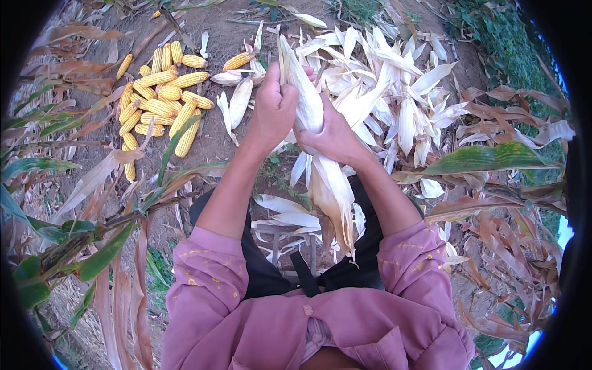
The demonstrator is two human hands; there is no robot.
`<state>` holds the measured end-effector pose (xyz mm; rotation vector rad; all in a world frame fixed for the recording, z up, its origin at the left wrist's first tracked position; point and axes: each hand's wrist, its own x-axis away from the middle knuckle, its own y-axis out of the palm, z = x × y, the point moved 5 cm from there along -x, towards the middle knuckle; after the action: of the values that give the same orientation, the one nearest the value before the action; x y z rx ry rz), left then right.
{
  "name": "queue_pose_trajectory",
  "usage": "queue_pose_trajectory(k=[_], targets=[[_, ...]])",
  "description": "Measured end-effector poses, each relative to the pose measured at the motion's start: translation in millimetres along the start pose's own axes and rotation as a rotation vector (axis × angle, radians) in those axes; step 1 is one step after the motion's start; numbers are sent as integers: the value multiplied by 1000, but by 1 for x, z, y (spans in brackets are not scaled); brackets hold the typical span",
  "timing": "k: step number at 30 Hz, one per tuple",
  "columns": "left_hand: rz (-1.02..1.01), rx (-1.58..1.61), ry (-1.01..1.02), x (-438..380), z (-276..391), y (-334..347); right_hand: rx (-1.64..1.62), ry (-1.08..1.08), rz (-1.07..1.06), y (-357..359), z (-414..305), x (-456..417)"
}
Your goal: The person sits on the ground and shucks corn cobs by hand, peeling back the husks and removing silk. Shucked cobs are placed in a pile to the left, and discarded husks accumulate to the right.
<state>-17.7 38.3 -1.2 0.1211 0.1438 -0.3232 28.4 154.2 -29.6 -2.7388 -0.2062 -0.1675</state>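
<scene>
An ear of corn in pale husk is held upright between my two hands, in front of me. My left hand grips the husk near its upper part, with the thumb bent against it. My right hand is wrapped around the lower part. Peeled-back husk leaves hang below my right hand, towards my lap. The kernels of this ear are hidden. A pile of bare yellow corn cobs lies on the soil at the left. One more bare cob lies nearer my left hand, beside a husk-covered ear.
A large heap of loose dry husks covers the ground ahead and to the right. Corn stalks with green and brown leaves reach in from the left and right. More husk pieces lie between my legs, by a small stool frame.
</scene>
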Motion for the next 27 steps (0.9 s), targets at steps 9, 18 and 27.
queue_pose_trajectory(k=[9, 18, 27], targets=[[245, 422, -175, -3, -22, -11, -43, -41, -101, 7, 0, 2], [323, 691, -276, -1, -31, -10, 55, -122, 100, 10, -7, 3], [223, 890, -325, 1, -31, 2, -340, -173, 333, 3, 7, -1]])
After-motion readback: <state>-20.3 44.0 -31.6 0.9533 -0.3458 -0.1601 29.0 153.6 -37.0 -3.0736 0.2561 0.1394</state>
